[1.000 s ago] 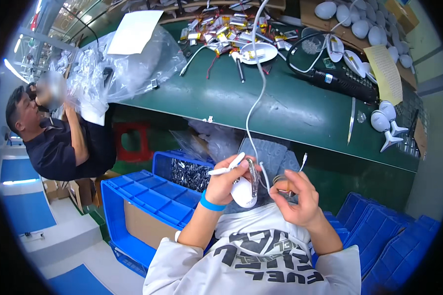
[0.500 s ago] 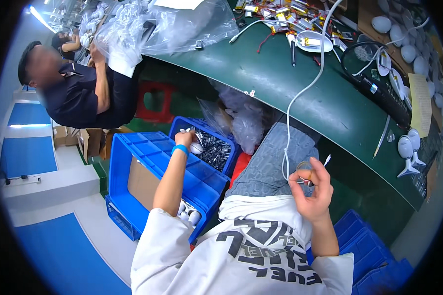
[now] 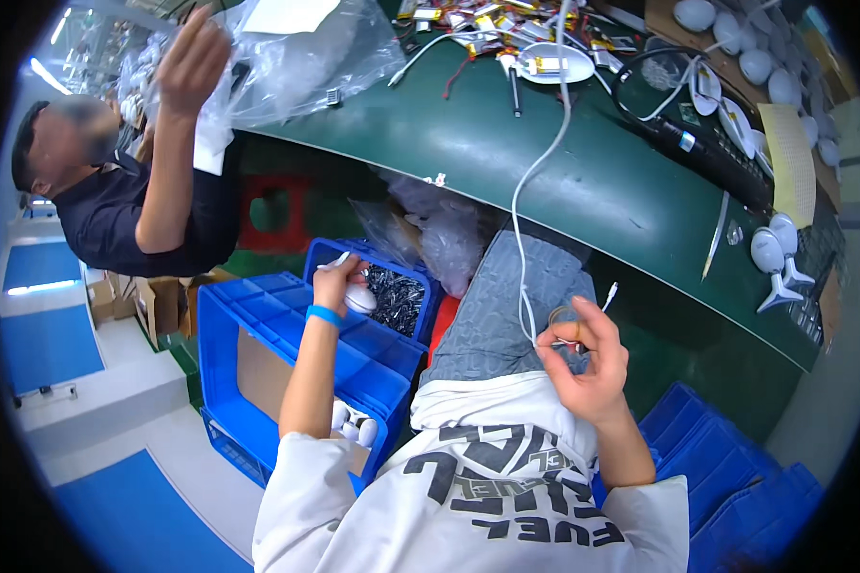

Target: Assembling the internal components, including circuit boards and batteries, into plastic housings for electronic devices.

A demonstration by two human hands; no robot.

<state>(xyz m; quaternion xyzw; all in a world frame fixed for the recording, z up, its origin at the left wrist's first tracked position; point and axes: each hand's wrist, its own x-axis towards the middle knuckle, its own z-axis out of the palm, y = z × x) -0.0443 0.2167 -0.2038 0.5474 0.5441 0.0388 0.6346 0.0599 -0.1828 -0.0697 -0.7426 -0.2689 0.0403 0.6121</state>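
My left hand (image 3: 338,283), with a blue band on its wrist, is closed around a white oval-headed device (image 3: 360,299) over a blue bin (image 3: 430,304) of shiny black bits. The fingers cover part of the device. Above my lap, my right hand (image 3: 588,368) pinches a white cable (image 3: 520,253) between thumb and fingers. The cable's plug end (image 3: 611,295) sticks up beyond the fingers, and the rest runs up across the bench.
On the green bench (image 3: 401,143) lie battery cells (image 3: 483,19), a white oval shell (image 3: 557,63), a black tool (image 3: 707,158) and white-legged devices (image 3: 782,286). Blue crates (image 3: 244,301) stand at my left. A person (image 3: 139,220) sits at far left.
My left hand still holds the white device over the bin, with its wrist turned slightly. The right hand keeps its pinch on the cable. The other person's arm has risen.
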